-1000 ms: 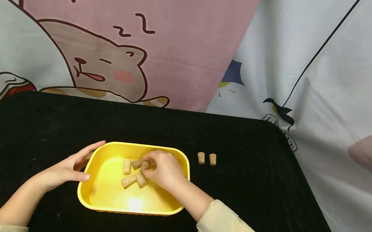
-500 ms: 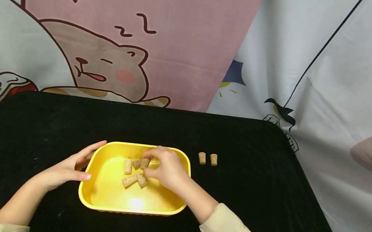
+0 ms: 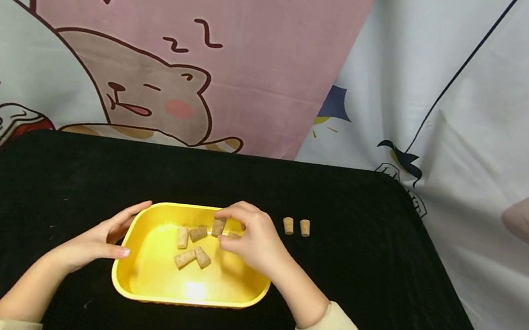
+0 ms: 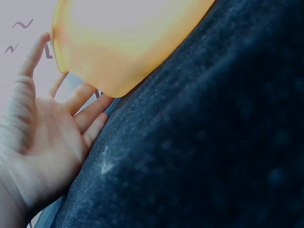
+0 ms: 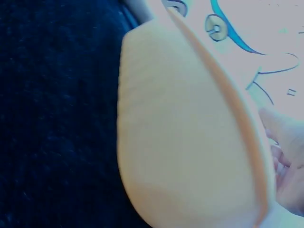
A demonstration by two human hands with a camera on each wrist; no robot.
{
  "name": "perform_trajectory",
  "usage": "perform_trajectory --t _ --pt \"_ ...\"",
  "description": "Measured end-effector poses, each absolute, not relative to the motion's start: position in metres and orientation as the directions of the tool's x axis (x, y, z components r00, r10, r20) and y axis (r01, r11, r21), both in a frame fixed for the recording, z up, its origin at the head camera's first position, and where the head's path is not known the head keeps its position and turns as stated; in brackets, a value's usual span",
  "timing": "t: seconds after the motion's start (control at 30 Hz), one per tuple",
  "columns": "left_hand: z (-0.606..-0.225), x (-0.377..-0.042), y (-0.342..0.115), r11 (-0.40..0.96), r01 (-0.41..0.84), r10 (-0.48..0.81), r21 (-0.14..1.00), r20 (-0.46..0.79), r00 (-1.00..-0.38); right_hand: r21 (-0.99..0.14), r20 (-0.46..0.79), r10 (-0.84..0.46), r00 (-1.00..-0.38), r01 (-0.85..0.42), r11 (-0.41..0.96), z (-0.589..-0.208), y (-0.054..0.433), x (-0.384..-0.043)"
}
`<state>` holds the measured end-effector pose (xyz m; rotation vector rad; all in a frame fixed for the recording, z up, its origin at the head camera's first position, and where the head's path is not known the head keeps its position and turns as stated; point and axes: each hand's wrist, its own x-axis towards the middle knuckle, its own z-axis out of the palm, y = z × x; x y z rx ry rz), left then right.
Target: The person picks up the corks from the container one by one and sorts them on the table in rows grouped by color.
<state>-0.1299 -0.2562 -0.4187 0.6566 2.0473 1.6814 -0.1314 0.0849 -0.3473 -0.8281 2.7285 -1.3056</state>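
Observation:
A yellow plastic tray point(image 3: 140, 277) stands on the black cloth with several cork stoppers in it, among them one cork point(image 3: 182, 237) at the left and another cork point(image 3: 185, 258) lower down. My right hand point(image 3: 255, 240) is over the tray's right half and pinches a cork point(image 3: 218, 226) between thumb and fingers, held upright near the back wall. A further cork point(image 3: 234, 236) shows partly behind that thumb. At the tray's left end, my left hand point(image 3: 94, 242) touches the rim with thumb and forefinger; in the left wrist view its fingers point(image 4: 90, 114) lie fairly straight against the outside.
Two tapered corks, a left one point(image 3: 288, 225) and a right one point(image 3: 304, 228), stand side by side on the black table point(image 3: 353, 292) to the right of the tray. A printed cartoon curtain point(image 3: 268, 74) hangs behind the table.
My right hand has moved a little right and up with the pinched cork, away from the cluster. Another cork now shows behind it. The left hand and the tray have hardly moved.

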Motion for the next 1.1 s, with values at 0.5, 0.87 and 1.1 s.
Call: perform_trajectory --t 0.5,0.87,1.1 --pt "-0.418 -0.129 -0.256 0.173 0.096 0.584 0.980 -0.024 -0.812 -0.687 0.310 -0.460 -0.832 -0.531 0.496 -0.330 0.138 -0.127" --pt "-0.419 -0.129 -0.257 0.152 0.098 0.597 0.983 -0.013 -0.802 -0.703 0.353 -0.371 -0.859 -0.505 0.500 -0.332 0.179 -0.133" --pt "-0.419 -0.129 -0.257 0.154 0.103 0.597 0.983 -0.009 -0.803 -0.689 0.377 -0.311 -0.872 -0.489 0.536 -0.336 0.203 -0.139"
